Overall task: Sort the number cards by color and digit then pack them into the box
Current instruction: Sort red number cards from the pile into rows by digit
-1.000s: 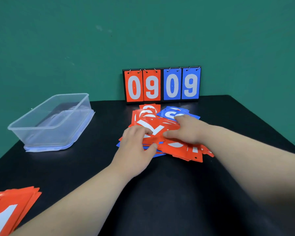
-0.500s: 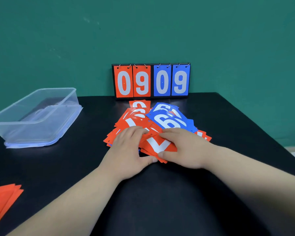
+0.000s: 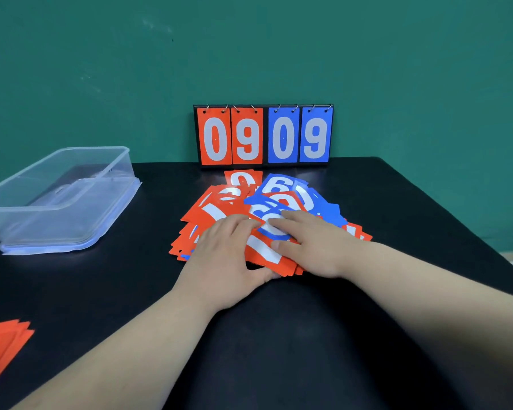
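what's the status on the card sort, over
Both open: left hand and right hand flat on the mixed card pile, nothing gripped. A red stack lies at near left; no cards seen in the box. Nothing blocks the box.

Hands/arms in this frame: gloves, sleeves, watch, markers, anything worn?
Nothing worn that shows. The left hand and right hand are bare: no gloves, rings, tape or markers. Both forearms are bare out to the frame edge, with no sleeve, watch, strap or cable in view. The upper arms are out of frame, so short sleeves cannot be ruled out.
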